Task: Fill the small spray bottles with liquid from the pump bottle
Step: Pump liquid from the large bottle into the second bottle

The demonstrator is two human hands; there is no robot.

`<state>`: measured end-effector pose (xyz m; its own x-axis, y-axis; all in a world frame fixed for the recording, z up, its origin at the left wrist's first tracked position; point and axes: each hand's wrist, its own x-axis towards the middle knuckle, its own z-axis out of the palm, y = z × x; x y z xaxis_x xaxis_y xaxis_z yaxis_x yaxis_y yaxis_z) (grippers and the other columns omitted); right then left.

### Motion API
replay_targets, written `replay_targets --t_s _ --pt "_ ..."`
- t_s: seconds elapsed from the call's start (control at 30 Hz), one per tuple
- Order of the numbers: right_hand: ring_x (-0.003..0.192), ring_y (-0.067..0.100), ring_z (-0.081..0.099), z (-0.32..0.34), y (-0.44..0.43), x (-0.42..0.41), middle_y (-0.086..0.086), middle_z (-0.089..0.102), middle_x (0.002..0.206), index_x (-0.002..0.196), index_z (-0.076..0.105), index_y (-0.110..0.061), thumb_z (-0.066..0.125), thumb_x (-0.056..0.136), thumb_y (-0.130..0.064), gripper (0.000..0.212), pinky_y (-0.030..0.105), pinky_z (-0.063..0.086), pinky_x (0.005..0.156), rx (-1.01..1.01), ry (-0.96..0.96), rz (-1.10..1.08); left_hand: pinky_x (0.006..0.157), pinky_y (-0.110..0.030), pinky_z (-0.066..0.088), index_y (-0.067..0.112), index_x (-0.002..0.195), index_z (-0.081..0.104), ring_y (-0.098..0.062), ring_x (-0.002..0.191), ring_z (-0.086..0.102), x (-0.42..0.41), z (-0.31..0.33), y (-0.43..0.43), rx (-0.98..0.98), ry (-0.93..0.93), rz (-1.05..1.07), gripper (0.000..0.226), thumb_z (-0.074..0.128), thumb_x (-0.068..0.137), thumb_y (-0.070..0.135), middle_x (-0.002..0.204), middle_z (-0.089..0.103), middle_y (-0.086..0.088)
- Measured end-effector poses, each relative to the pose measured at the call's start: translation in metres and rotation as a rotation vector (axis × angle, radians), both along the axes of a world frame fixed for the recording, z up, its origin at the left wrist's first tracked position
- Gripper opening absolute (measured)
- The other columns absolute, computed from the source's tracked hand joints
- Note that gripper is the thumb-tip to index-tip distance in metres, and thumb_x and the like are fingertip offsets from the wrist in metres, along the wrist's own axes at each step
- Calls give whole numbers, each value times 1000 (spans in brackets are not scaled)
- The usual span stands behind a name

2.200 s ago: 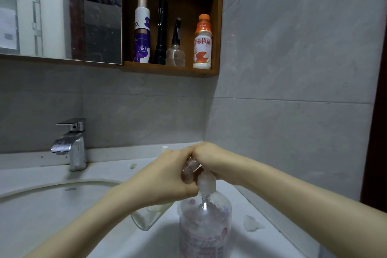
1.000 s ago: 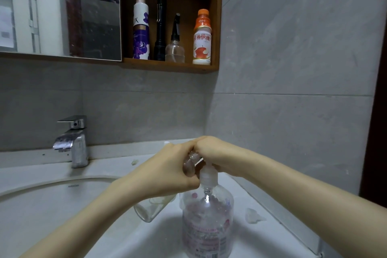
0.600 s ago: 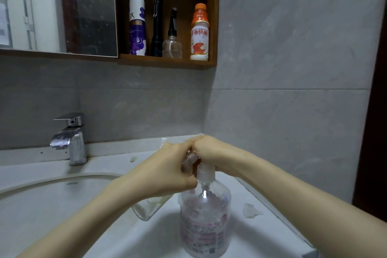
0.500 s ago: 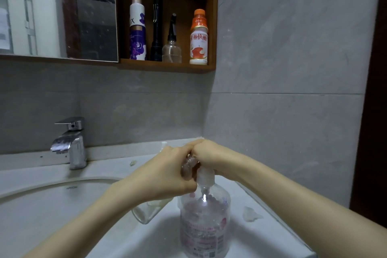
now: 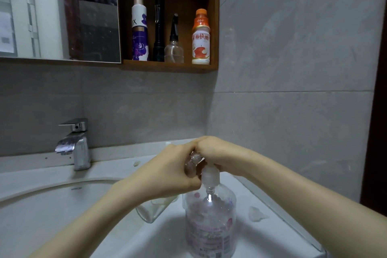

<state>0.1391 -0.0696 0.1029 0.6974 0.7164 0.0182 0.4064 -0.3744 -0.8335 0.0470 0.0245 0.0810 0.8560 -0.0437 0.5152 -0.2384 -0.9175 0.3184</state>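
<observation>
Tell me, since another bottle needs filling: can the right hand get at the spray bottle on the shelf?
Probably not yet: the right hand is curled over the pump bottle. The spray bottle stands unblocked on the shelf, so freeing that hand comes first.

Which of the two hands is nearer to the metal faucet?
Left. The left hand, gripping a small spray bottle, is between the faucet and the pump bottle; the right hand is beyond it, on the pump bottle's top, farther from the faucet.

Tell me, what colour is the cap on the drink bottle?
Orange cap, seen in the head view.
</observation>
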Motion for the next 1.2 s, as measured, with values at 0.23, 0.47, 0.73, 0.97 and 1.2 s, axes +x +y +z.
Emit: replay_targets --t_s 0.23,0.47,0.73,0.97,1.2 --pt "73 28 58 -2 -4 -1 6 62 64 72 63 -9 35 78 3 31 32 46 67 20 -16 56 58 -37 48 41 78 46 -14 64 58 0 -3 -1 -24 6 5 26 52 59 24 72 64 5" --pt "76 26 58 -1 -4 -3 4 59 64 72 61 -9 36 79 9 31 29 45 67 -32 -90 105 58 -34 49 49 84 41 -12 64 57 3 -4 3 -21 59 -6 43 58 62 17 74 64 5" --pt "65 24 60 1 -6 -3 0 61 54 71 61 -11 33 77 5 33 30 47 66 -29 -71 122 61 -40 49 43 83 46 -14 65 57 2 -3 3 7 35 9 33 57 62 20 73 64 6" --pt "65 26 59 3 -5 -4 1 62 55 64 64 -15 32 77 4 40 33 47 66 -2 -51 105 59 -35 48 43 81 45 -12 66 56 2 1 3 39 10 11 35 62 68 15 73 63 7" --pt "58 24 58 0 -5 -4 2 62 53 58 60 -18 31 77 5 41 31 47 62 0 -45 86 62 -37 49 41 85 47 -13 67 57 2 -2 4 40 15 17 33 62 68 17 74 64 7"
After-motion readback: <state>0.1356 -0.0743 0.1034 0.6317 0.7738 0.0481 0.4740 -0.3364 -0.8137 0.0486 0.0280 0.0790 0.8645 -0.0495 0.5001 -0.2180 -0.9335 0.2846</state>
